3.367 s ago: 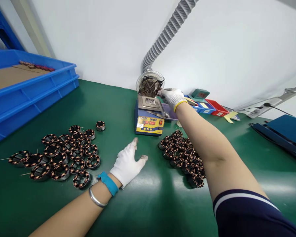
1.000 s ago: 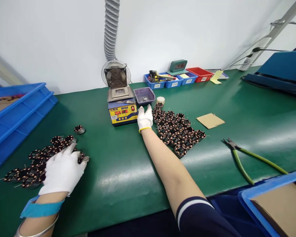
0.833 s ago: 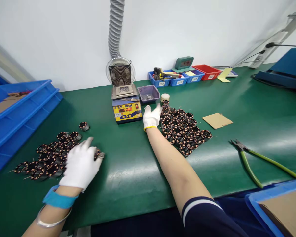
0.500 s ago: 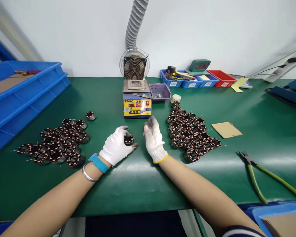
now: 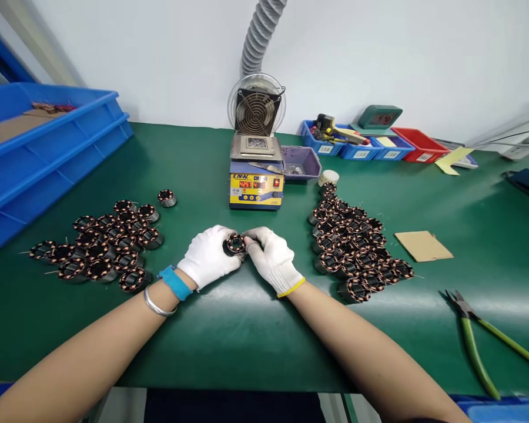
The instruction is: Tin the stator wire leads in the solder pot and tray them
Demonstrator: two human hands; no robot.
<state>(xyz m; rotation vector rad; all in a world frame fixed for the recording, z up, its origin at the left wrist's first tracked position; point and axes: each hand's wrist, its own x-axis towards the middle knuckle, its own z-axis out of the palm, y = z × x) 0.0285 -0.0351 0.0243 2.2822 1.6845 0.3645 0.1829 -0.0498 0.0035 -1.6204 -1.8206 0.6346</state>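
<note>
My left hand (image 5: 211,254), in a white glove, is closed round the side of a wound motor stator (image 5: 235,244), a dark ring with copper coils. From the other side my gloved right hand (image 5: 270,254) meets it, thumb and fingers pinched at the stator's right edge. Whether they grip the ring itself or one of its thin wires is too small to tell. Behind both hands stands a yellow and blue solder pot (image 5: 255,189) with a lit display. Similar stators lie in a left group (image 5: 100,249) and a denser right group (image 5: 352,238).
One stator (image 5: 166,198) sits apart at the left. Blue crates (image 5: 48,158) fill the far left. A purple tray (image 5: 302,163) adjoins the pot, with small blue bins (image 5: 359,151) and a red bin (image 5: 418,145) behind. Cardboard (image 5: 424,245) and green-handled cutters (image 5: 471,329) lie right.
My right hand has come in from open and apart to pinch at the stator's edge. My left hand still holds the stator. The camera's view has shifted slightly.
</note>
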